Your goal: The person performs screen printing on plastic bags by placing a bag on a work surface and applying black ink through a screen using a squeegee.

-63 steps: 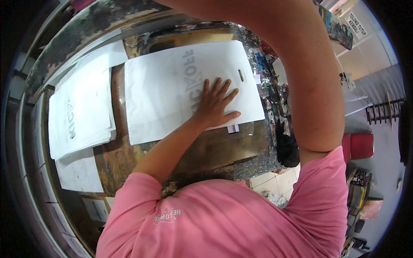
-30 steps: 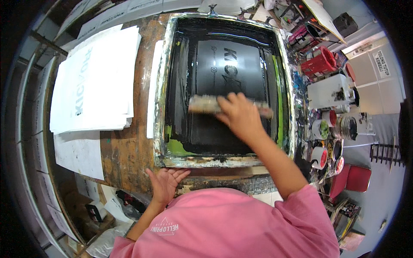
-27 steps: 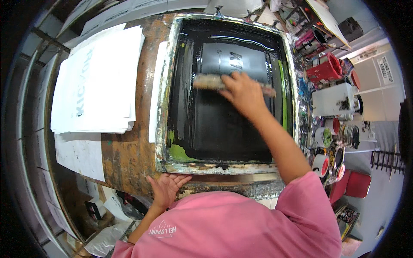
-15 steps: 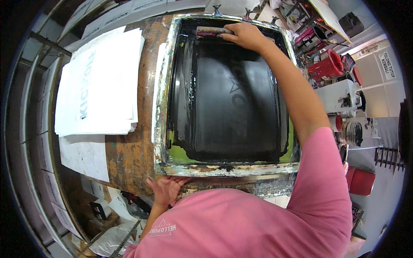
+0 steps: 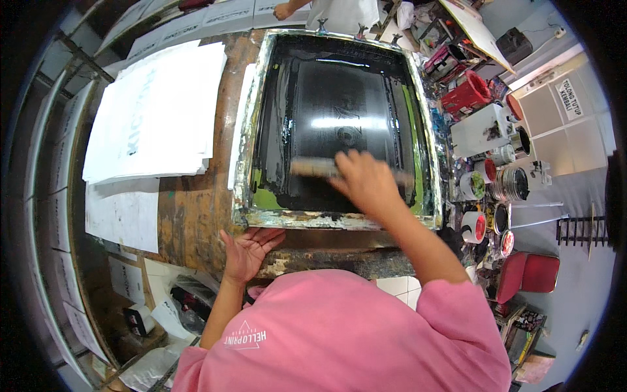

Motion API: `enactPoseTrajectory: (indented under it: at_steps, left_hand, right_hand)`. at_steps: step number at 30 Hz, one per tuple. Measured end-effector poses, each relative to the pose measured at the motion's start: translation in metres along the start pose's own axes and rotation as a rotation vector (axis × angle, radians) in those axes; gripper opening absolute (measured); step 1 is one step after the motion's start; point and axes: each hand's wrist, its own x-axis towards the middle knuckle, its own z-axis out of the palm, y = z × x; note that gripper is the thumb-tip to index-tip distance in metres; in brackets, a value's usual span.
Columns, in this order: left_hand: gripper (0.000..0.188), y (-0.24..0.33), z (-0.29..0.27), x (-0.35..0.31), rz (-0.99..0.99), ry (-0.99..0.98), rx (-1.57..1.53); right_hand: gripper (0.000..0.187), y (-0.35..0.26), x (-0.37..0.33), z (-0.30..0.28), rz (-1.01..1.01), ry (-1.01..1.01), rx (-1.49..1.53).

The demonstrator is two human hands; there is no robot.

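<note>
A screen-printing frame (image 5: 339, 220) with paint-crusted wooden edges lies on the table before me. Glossy black ink (image 5: 313, 91) covers most of its mesh, with faint lettering and a star outline showing through; green mesh appears along the sides. My right hand (image 5: 369, 184) grips a wood-handled squeegee (image 5: 311, 167) in the near part of the screen; motion blurs it a little. Palm up, my left hand (image 5: 247, 255) rests at the frame's near left edge, its fingers stretched out and apart, their tips close to the frame's underside.
Left of the frame, a stack of white printed sheets (image 5: 160, 111) lies on the stained wooden table (image 5: 196, 215). Wing-screw clamps (image 5: 322, 26) line the frame's far edge. Ink tubs and a red bucket (image 5: 465, 93) crowd the right. Beyond stands a person in white (image 5: 343, 14).
My right hand has drawn the squeegee from the screen's far end toward me. The left hand stays near the frame's edge, its palm more exposed. A person has come into view at the far side.
</note>
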Motion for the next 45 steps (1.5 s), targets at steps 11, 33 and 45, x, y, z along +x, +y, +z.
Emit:
enactPoseTrajectory:
  at_steps: [11,33,45]
  left_hand:
    - [0.123,0.079,0.123,0.021,0.166,-0.342,0.04]
    - [0.073,0.023,0.049,0.111,0.207,0.339,1.995]
    - [0.074,0.031,0.13,0.148,0.595,0.232,1.975]
  right_hand:
    - [0.032,-0.042,-0.016,-0.132,-0.028,0.513,-0.136]
    - [0.043,-0.002,0.095,-0.254,-0.021,0.602,-0.158]
    - [0.039,-0.007,0.093,-0.272,0.1,0.615,-0.237]
